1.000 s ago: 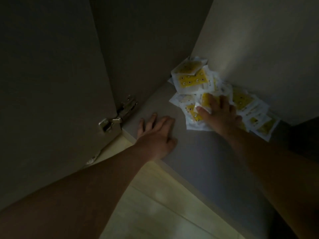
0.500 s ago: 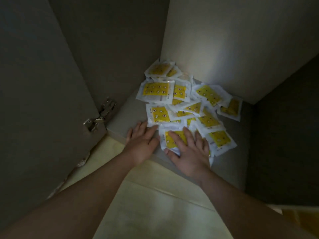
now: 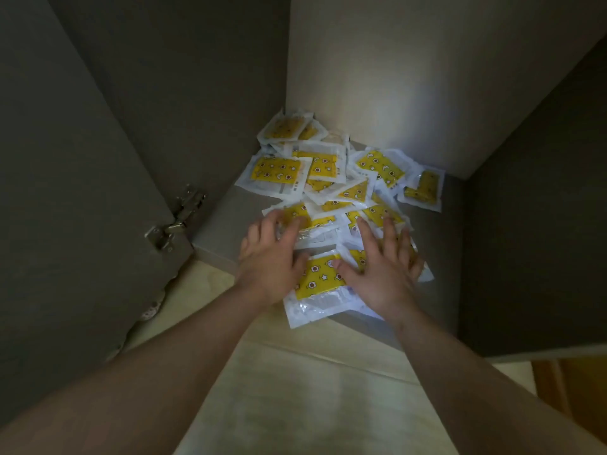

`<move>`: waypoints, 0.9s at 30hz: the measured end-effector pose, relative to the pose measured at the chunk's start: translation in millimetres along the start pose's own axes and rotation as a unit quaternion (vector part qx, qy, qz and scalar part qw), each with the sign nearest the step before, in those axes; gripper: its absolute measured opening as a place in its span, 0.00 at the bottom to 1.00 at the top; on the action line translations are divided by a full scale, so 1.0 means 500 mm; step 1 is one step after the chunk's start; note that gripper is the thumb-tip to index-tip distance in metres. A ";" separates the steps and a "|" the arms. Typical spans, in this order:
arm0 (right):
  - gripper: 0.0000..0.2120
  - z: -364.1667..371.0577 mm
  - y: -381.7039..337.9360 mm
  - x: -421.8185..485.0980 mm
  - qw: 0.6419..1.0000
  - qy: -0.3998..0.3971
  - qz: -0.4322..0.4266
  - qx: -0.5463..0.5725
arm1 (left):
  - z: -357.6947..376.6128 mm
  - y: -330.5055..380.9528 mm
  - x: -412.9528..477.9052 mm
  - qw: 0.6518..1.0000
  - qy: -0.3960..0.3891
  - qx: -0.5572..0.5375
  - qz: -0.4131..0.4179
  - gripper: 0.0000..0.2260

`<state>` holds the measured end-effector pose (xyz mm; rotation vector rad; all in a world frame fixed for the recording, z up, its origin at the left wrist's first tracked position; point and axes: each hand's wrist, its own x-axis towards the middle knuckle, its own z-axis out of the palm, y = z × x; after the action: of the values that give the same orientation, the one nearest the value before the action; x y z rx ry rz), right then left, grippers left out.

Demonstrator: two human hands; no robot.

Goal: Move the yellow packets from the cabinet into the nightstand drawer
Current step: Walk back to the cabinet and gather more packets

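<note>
Head view, yellow packets (image 3: pixel 320 277) under both hands' spread fingers (image 3: pixel 364 229)

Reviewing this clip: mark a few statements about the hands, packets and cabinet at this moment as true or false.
1. The left hand and right hand both lie flat on the yellow packets. True.
2. The cabinet is shut. False: the cabinet door stands open at the left, its hinge showing.
3. One front packet overhangs the edge of the shelf. True.
4. The packets are stacked in a neat column. False: they lie scattered and overlapping.
</note>
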<state>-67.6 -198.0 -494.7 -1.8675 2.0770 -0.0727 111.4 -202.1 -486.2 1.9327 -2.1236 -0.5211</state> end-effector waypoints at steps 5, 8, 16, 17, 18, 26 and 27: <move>0.38 0.024 0.011 0.030 0.996 -0.080 0.023 -0.036 | 0.006 0.018 0.082 0.985 -0.171 0.029 0.002 0.34; 0.38 0.032 0.010 0.015 0.998 -0.056 0.019 -0.029 | 0.021 0.010 0.080 0.983 -0.164 0.088 -0.009 0.34; 0.35 0.043 0.017 -0.035 0.999 -0.028 -0.019 -0.029 | 0.046 -0.014 -0.007 0.993 -0.051 0.104 -0.007 0.34; 0.35 0.044 0.018 -0.040 0.999 -0.027 -0.021 -0.024 | 0.050 -0.016 -0.020 0.994 -0.041 0.097 -0.002 0.37; 0.35 0.047 0.019 -0.044 0.999 -0.027 -0.022 -0.022 | 0.055 -0.018 -0.030 0.996 -0.036 0.086 -0.001 0.40; 0.31 0.050 0.015 -0.062 1.000 -0.006 -0.026 0.002 | 0.047 -0.004 -0.061 0.985 -0.095 0.142 0.009 0.49; 0.31 0.050 0.016 -0.063 1.000 -0.003 -0.028 0.010 | 0.045 -0.002 -0.062 0.985 -0.088 0.148 0.009 0.46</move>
<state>-66.0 -161.7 -513.3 -1.9116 2.0137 -0.1008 106.9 -169.0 -504.6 2.0862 -2.4459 -0.4049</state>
